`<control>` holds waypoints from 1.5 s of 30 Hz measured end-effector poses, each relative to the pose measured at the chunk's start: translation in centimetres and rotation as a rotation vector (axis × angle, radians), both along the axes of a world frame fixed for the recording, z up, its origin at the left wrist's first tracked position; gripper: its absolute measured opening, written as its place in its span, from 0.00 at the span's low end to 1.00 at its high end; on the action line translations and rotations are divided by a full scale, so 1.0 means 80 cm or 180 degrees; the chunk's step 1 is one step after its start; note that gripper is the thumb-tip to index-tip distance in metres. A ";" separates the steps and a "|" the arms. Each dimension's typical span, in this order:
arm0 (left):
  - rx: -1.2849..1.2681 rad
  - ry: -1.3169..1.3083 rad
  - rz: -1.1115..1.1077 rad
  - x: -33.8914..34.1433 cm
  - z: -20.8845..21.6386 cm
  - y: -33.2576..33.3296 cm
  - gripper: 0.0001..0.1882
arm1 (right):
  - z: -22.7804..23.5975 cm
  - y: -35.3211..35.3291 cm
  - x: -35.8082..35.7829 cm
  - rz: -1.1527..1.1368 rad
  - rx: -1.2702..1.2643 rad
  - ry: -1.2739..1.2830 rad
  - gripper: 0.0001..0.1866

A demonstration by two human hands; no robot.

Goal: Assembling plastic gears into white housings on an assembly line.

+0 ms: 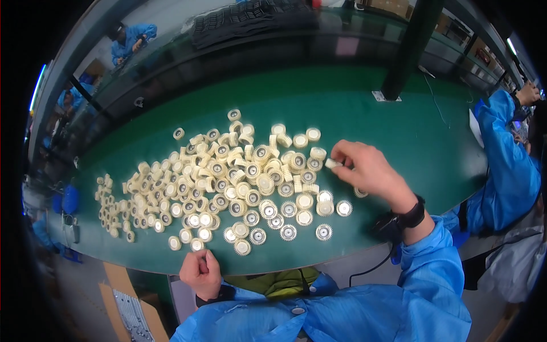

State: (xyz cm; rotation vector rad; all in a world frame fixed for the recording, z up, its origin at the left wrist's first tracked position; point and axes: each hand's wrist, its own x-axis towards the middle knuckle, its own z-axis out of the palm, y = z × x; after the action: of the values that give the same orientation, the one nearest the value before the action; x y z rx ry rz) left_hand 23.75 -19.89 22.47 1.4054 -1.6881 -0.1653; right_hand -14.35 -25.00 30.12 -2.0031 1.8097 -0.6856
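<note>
A big loose heap of cream plastic gear wheels spreads over the green tabletop. Some lie with dark, metallic-looking centres up, others show a plain pale face, and several stand on edge. At the right side of the heap my right hand pinches one cream gear between thumb and fingers. Another gear lies partly hidden under that hand. My left hand is at the table's near edge with its fingers curled closed, just below a gear; whatever may be inside it is hidden.
A dark post is fixed to the green table at the back right. Beside me on the right sits a person in a blue sleeve. An open cardboard box stands below the table at left. Black parts lie beyond.
</note>
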 end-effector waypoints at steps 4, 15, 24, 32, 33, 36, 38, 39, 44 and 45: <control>-0.0133 -0.0232 -0.0069 -0.005 0.001 -0.002 0.05 | -0.019 -0.032 -0.046 -0.0192 0.0241 -0.0003 0.10; 0.0015 -0.0467 -0.0419 0.013 -0.003 -0.006 0.05 | -0.015 -0.097 -0.046 0.0887 -0.0451 -0.0212 0.25; -0.0061 -0.0812 -0.0798 0.025 0.003 -0.006 0.08 | -0.014 -0.085 -0.036 0.0288 -0.0107 0.0094 0.14; -0.0476 -0.0498 -0.1127 0.031 -0.001 -0.017 0.08 | 0.018 -0.034 0.011 -0.0313 -0.0604 0.1464 0.24; -0.0428 -0.0477 -0.1087 0.031 0.000 -0.015 0.09 | 0.030 -0.034 0.038 0.0110 -0.0602 0.0979 0.26; -0.0433 -0.0361 -0.0985 0.036 0.000 -0.011 0.08 | 0.040 -0.043 0.108 0.1184 -0.0559 0.0455 0.30; -0.0364 -0.0308 -0.1072 0.039 0.009 -0.008 0.08 | 0.037 -0.048 0.122 0.1398 -0.0644 0.0571 0.26; -0.0280 -0.0252 -0.1197 0.040 0.012 -0.008 0.08 | 0.033 -0.051 0.120 0.1427 -0.0540 0.0685 0.24; -0.0388 -0.0083 -0.1382 0.045 0.006 -0.009 0.08 | 0.049 -0.047 0.108 0.1334 -0.0365 0.0498 0.13; -0.0405 -0.0075 -0.1435 0.045 0.007 -0.010 0.08 | 0.053 -0.047 0.107 0.1255 -0.0476 0.0400 0.12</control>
State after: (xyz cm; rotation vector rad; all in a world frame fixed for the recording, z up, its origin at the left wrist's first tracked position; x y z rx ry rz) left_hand 27.34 -20.69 23.07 0.9213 -1.9787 -0.2872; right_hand -5.79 -28.80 34.35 -2.4552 1.3926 -0.5966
